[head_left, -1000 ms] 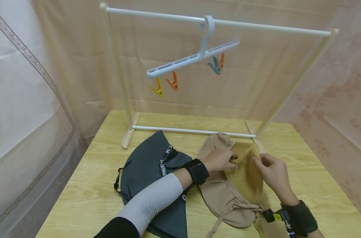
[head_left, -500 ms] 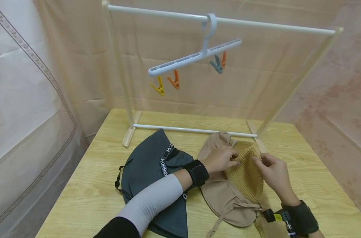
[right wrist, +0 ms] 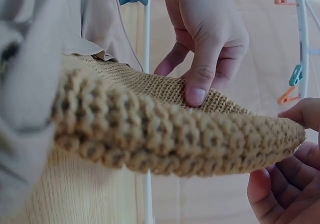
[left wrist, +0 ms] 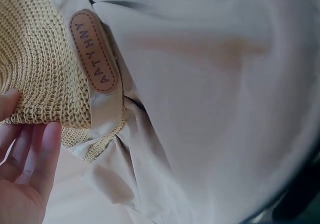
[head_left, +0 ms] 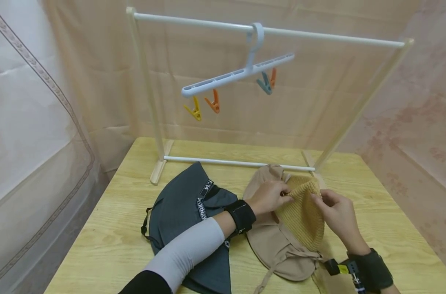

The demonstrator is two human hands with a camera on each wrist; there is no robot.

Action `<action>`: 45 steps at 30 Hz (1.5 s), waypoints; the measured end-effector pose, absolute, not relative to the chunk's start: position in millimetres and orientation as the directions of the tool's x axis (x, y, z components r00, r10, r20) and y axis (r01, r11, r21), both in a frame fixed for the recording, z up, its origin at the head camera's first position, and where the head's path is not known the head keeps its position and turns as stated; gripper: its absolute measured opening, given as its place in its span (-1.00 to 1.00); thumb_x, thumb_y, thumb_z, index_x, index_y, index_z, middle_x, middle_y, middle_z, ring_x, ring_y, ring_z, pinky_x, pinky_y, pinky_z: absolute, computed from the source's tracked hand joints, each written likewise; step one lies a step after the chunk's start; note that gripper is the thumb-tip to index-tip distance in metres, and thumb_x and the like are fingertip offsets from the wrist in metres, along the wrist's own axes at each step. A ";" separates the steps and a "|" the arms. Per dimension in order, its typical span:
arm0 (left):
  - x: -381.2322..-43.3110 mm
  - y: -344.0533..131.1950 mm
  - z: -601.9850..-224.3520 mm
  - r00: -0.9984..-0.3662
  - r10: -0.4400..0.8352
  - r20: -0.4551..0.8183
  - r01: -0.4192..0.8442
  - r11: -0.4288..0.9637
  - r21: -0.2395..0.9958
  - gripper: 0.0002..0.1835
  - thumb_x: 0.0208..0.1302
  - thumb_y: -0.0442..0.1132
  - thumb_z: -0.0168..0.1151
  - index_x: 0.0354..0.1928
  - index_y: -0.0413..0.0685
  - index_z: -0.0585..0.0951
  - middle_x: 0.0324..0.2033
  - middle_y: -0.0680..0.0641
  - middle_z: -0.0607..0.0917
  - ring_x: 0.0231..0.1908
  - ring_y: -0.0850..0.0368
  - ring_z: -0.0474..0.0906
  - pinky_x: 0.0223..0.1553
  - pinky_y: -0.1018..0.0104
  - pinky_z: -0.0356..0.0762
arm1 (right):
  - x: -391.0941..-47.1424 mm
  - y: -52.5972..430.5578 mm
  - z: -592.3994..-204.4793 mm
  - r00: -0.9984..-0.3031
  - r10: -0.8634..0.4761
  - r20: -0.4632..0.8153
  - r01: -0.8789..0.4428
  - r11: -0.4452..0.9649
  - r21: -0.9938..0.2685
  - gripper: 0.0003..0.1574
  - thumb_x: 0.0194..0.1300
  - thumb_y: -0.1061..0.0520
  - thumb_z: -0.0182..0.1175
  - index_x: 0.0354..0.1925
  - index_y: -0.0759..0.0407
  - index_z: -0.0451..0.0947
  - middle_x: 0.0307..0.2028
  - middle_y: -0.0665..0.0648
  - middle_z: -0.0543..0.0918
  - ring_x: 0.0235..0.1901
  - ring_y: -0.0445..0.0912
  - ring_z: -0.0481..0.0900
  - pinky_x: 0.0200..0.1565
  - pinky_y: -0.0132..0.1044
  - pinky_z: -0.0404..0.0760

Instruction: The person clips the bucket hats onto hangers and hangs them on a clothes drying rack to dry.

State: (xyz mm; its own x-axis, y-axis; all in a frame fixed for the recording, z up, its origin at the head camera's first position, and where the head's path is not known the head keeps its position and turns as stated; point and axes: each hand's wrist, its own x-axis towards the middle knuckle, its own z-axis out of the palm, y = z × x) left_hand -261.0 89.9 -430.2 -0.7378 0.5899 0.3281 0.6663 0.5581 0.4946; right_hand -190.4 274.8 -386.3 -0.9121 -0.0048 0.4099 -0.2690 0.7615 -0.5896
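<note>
A beige cloth-brimmed sun hat with a straw-coloured knit crown lies at the table's right, its brim spread flat. My left hand pinches the crown's left part between thumb and fingers. The crown's edge on the far right is held by my right hand, thumb against the knit. In the right wrist view the knit forms a raised fold between my left hand and right hand. A brown stitched patch shows at the base of the crown in the left wrist view.
A dark grey hat with lettered trim lies under my left forearm. Behind stands a rack whose top rail carries a pale blue hanger with yellow, orange and blue-grey clips. A lower rail runs just beyond the hats.
The head view has tilted slightly, so the rack sits a little lower in it now. Both hands keep their grip on the sun hat's crown with barely any movement.
</note>
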 end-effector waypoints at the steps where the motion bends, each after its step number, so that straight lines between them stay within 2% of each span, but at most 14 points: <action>1: -261.2 89.5 -430.6 -0.744 0.583 0.325 0.657 0.554 0.511 -0.87 0.20 -0.04 0.23 -0.35 0.10 0.64 -0.48 0.18 0.64 -0.54 0.45 0.39 -0.53 0.66 0.27 | -189.7 275.2 -386.6 -0.914 -0.001 0.405 -0.264 0.758 -0.596 -0.75 0.20 0.11 0.25 -0.32 0.31 0.65 -0.52 0.26 0.69 -0.61 -0.32 0.48 -0.63 -0.49 0.45; 11: -263.9 88.2 -431.2 -0.780 0.527 0.337 0.618 0.564 0.547 -0.81 0.18 -0.04 0.25 -0.28 0.04 0.68 -0.38 0.13 0.70 -0.48 0.46 0.43 -0.47 0.66 0.34 | -187.2 279.0 -389.6 -0.934 0.023 0.356 -0.222 0.744 -0.630 -0.68 0.22 0.01 0.23 -0.28 0.27 0.64 -0.56 0.18 0.63 -0.65 -0.26 0.41 -0.66 -0.42 0.42; 17: -263.3 85.0 -427.7 -0.763 0.521 0.383 0.644 0.558 0.524 -0.81 0.18 -0.04 0.25 -0.29 0.03 0.68 -0.40 0.12 0.68 -0.46 0.44 0.45 -0.45 0.66 0.36 | -187.7 280.1 -390.4 -0.943 0.030 0.332 -0.201 0.744 -0.638 -0.69 0.22 -0.02 0.23 -0.35 0.24 0.63 -0.69 0.06 0.46 -0.71 -0.23 0.30 -0.72 -0.37 0.32; 25: -264.0 83.6 -425.7 -0.758 0.504 0.415 0.652 0.560 0.511 -0.80 0.17 -0.04 0.26 -0.29 0.01 0.67 -0.38 0.11 0.67 -0.44 0.42 0.46 -0.44 0.65 0.37 | -187.4 280.1 -387.4 -0.942 0.005 0.337 -0.216 0.760 -0.613 -0.55 0.21 0.00 0.23 -0.65 0.23 0.39 -0.78 -0.02 0.19 -0.79 -0.27 0.11 -0.78 -0.38 0.16; 36: -264.2 81.2 -425.8 -0.764 0.475 0.437 0.645 0.547 0.533 -0.81 0.20 -0.03 0.23 -0.29 0.04 0.66 -0.38 0.13 0.69 -0.45 0.44 0.45 -0.43 0.65 0.37 | -191.1 274.6 -382.0 -0.926 -0.006 0.378 -0.249 0.761 -0.599 -0.60 0.23 0.03 0.22 -0.63 0.22 0.43 -0.79 0.01 0.21 -0.80 -0.26 0.13 -0.79 -0.37 0.18; 45: -263.2 78.0 -423.3 -0.767 0.441 0.466 0.641 0.547 0.538 -0.80 0.21 -0.06 0.23 -0.27 -0.01 0.67 -0.37 0.07 0.67 -0.38 0.31 0.53 -0.38 0.63 0.41 | -197.9 265.0 -376.6 -0.908 0.007 0.419 -0.274 0.745 -0.608 -0.68 0.22 0.06 0.23 -0.55 0.25 0.53 -0.78 0.04 0.32 -0.80 -0.24 0.21 -0.78 -0.40 0.24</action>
